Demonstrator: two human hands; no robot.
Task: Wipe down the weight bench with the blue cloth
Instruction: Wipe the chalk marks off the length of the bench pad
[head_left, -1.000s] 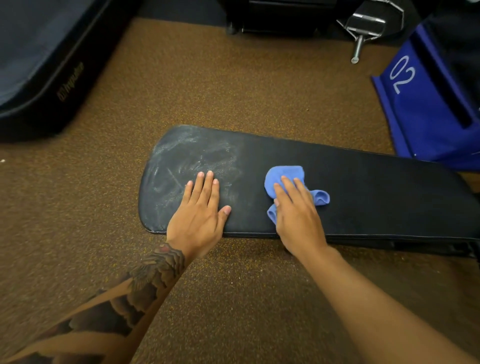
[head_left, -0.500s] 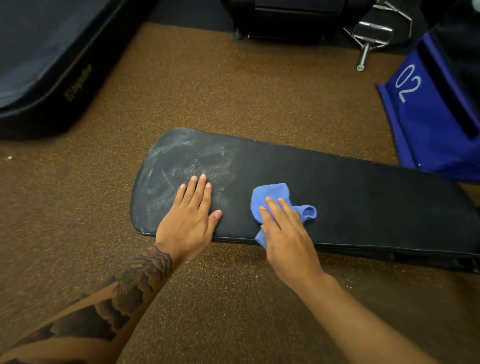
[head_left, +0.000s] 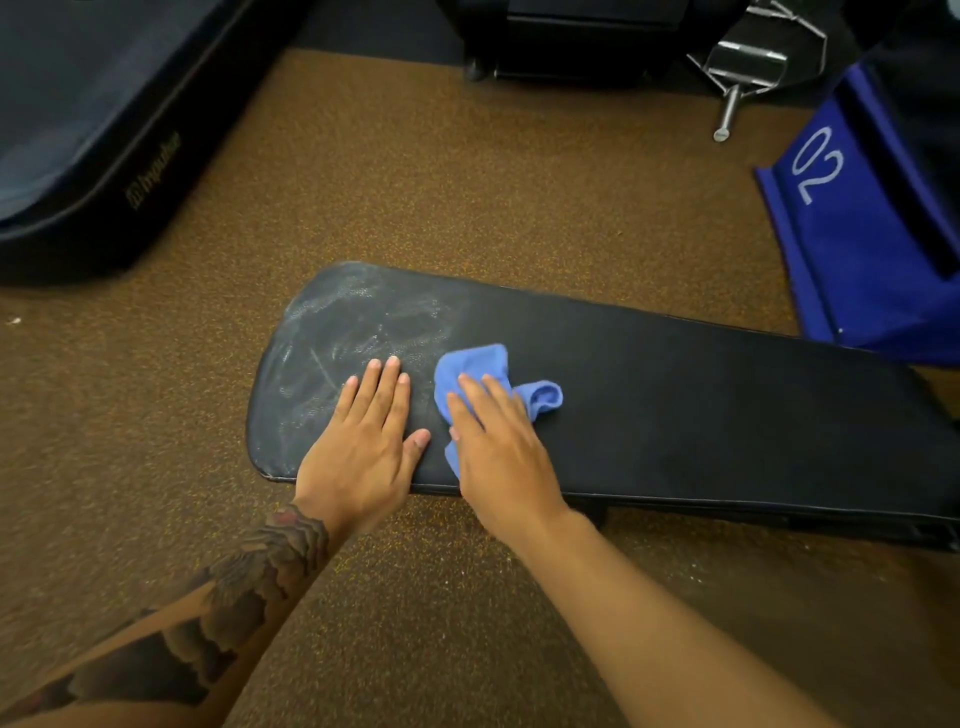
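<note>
A long black padded weight bench (head_left: 675, 405) runs from centre left to the right edge. Its left end carries whitish dusty smears (head_left: 358, 332). The crumpled blue cloth (head_left: 470, 366) lies on the pad just right of the smears. My right hand (head_left: 498, 452) presses flat on the cloth with straight fingers, covering its near part. My left hand (head_left: 363, 447) rests flat on the pad beside it, fingers straight and together, its thumb almost touching the cloth.
Brown speckled rubber floor (head_left: 415, 197) surrounds the bench. A black machine base (head_left: 104, 130) sits at top left, a blue panel marked 02 (head_left: 852, 223) at right, and a metal handle with a pin (head_left: 737, 78) at top right.
My right hand has slid the cloth leftward along the pad toward the dusty end, closing the gap to my left hand, which stays planted.
</note>
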